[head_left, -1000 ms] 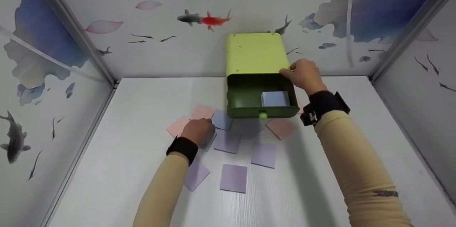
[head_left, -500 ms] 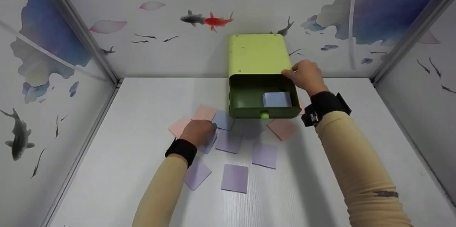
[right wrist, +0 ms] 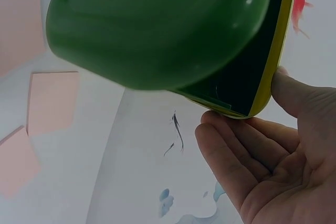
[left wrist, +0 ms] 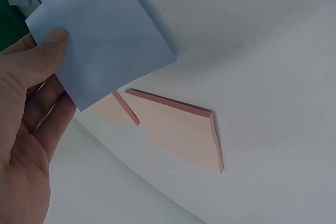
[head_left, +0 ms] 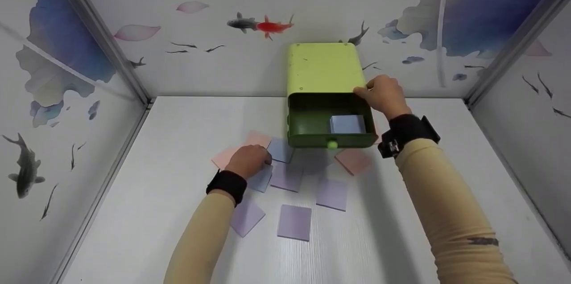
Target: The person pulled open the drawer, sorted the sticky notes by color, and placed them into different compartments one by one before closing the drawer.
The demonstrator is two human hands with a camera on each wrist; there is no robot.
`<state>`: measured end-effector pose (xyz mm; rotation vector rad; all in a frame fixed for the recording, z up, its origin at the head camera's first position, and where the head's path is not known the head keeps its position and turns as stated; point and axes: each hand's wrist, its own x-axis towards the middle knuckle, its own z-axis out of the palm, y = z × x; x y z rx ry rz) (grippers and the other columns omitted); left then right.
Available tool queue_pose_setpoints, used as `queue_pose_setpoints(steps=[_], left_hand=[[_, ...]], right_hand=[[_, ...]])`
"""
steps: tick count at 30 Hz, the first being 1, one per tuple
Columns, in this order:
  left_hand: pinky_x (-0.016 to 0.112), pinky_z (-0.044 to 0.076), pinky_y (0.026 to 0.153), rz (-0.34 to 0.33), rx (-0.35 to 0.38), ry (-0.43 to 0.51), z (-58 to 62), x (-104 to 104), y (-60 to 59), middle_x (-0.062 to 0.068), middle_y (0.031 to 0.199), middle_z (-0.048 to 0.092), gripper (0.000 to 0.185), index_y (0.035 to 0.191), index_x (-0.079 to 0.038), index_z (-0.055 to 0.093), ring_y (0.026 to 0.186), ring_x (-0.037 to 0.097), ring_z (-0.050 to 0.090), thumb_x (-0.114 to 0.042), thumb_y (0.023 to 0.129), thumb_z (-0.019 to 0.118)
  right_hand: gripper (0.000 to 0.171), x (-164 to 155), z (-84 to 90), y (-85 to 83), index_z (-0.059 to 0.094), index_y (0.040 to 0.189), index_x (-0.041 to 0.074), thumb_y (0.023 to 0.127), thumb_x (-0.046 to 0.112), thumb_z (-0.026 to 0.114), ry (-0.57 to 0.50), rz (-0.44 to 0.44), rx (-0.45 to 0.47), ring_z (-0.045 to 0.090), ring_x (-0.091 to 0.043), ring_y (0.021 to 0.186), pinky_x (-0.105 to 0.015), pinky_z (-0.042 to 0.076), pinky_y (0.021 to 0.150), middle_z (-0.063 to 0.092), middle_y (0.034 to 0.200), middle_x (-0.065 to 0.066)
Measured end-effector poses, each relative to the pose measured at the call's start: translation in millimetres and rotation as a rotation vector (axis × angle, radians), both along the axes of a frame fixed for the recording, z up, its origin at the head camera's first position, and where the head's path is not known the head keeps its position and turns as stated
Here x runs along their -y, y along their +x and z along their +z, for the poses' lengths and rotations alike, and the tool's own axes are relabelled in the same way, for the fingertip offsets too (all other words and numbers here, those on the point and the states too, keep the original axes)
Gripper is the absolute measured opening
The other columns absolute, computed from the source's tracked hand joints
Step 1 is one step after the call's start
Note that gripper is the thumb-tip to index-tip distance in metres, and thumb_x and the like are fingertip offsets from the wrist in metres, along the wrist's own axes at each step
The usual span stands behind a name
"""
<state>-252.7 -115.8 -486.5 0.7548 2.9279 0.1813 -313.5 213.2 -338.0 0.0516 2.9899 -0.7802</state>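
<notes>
Left wrist view: my left hand (left wrist: 26, 129) pinches a pale blue square sticky-note pad (left wrist: 102, 38), thin, unmarked; right hand (head_left: 383, 94) grips the green drawer box (head_left: 323, 70).

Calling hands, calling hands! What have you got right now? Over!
Left hand pinches a blue sticky pad above the pink pads. Right hand steadies the green drawer box, its drawer open. Nothing blocks the drawer.

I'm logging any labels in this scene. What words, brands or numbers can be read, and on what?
No readable text anywhere.
Green box: no label shows.
Paper squares, like the blue one the left hand pinches: blank.
Right sleeve: a dark mark, too blurred to read.
</notes>
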Motion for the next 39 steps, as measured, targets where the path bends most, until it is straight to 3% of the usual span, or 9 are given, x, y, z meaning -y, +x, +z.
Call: queue_pose_setpoints(steps=[8,12,20,29,39], left_hand=[[0.037,0.055,0.087,0.004,0.095,0.055,23.0,1.6,-0.8,0.008,0.104,0.074,0.018,0.105,-0.008,0.076,0.094,0.023,0.067,-0.004,0.09,0.068],[0.037,0.055,0.085,0.0,0.097,0.053,35.9,1.8,-2.4,0.007,0.105,0.074,0.018,0.107,-0.009,0.076,0.092,0.022,0.066,-0.007,0.091,0.066],[0.039,0.051,0.096,0.071,0.101,0.072,64.4,8.2,-6.4,0.006,0.114,0.072,0.023,0.114,-0.014,0.073,0.101,0.024,0.064,-0.008,0.095,0.061],[0.041,0.05,0.098,0.128,0.135,0.149,99.9,16.4,-10.2,0.008,0.117,0.069,0.025,0.118,-0.014,0.07,0.106,0.025,0.061,-0.007,0.097,0.058],[0.042,0.049,0.098,0.134,0.099,0.174,144.9,13.2,-16.2,0.007,0.118,0.067,0.025,0.119,-0.013,0.068,0.105,0.025,0.06,-0.01,0.098,0.057]], right_hand=[[0.048,-1.0,-0.3,0.6,0.067,0.117,-0.009,0.098,0.035,0.056,0.0,0.009,0.005,0.061,-0.04,0.104,-0.051,0.05,0.089,0.066,0.115,-0.028],[0.049,-0.9,-1.3,0.2,0.066,0.118,-0.009,0.098,0.035,0.056,-0.009,0.004,0.007,0.061,-0.037,0.1,-0.05,0.05,0.087,0.067,0.113,-0.027],[0.048,-0.7,-3.1,0.0,0.068,0.114,-0.008,0.098,0.036,0.056,-0.011,0.003,0.003,0.059,-0.031,0.09,-0.044,0.049,0.079,0.069,0.107,-0.025],[0.048,1.8,-0.5,0.8,0.066,0.117,-0.008,0.098,0.035,0.055,-0.014,-0.011,0.02,0.059,-0.032,0.091,-0.046,0.05,0.083,0.068,0.108,-0.025],[0.046,-0.3,-0.5,1.7,0.07,0.107,-0.008,0.098,0.034,0.055,0.011,0.032,-0.026,0.062,-0.035,0.092,-0.046,0.049,0.079,0.068,0.108,-0.027]])
